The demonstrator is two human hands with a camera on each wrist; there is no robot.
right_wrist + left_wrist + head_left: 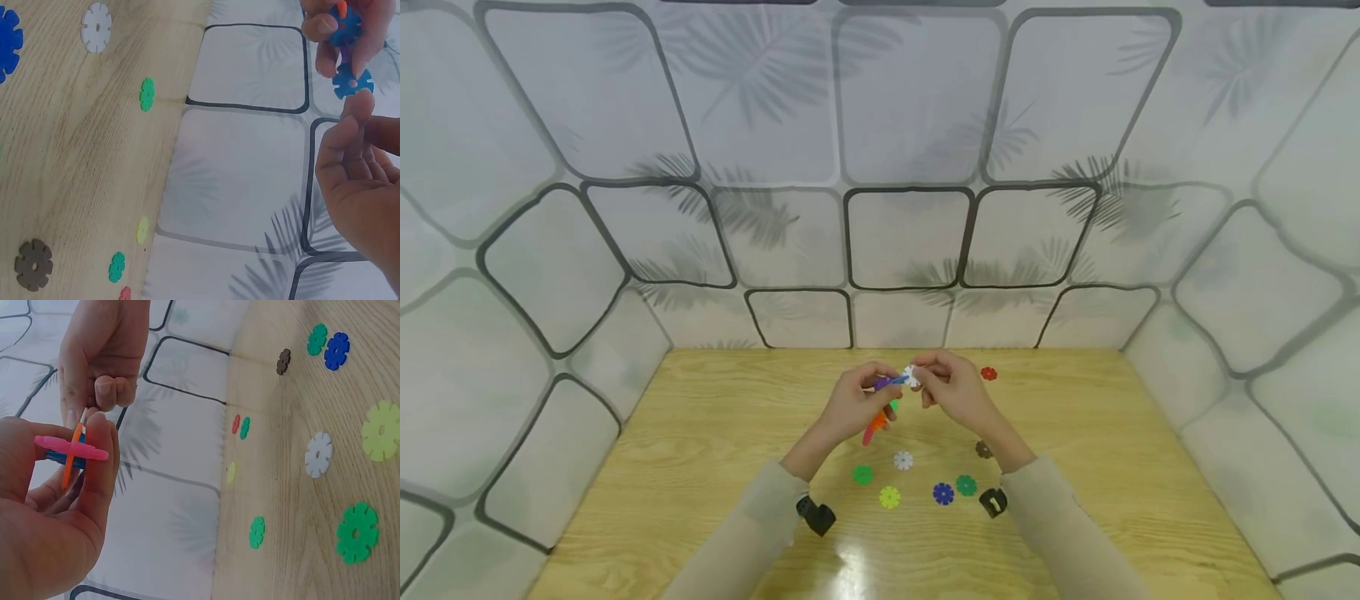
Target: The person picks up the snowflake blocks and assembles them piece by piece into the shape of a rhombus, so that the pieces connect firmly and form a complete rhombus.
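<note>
My left hand (857,406) grips a chain of linked notched plastic discs above the table. A pink disc (72,448) and an orange disc (73,456) cross each other at its near end. Farther along are a purple disc (883,383) and a blue disc (353,82). Between thumb and fingers, my right hand (957,388) pinches a white disc (911,377) at the blue disc's edge. Fingers cover most of that white disc in both wrist views, so I cannot tell whether its slot is engaged.
Loose notched discs lie flat on the wooden table (700,467): a white one (903,460), a yellow one (890,497), a dark blue one (943,493), a brown one (983,450), a red one (988,373) and several green ones. Patterned walls (910,242) enclose the table's back and sides.
</note>
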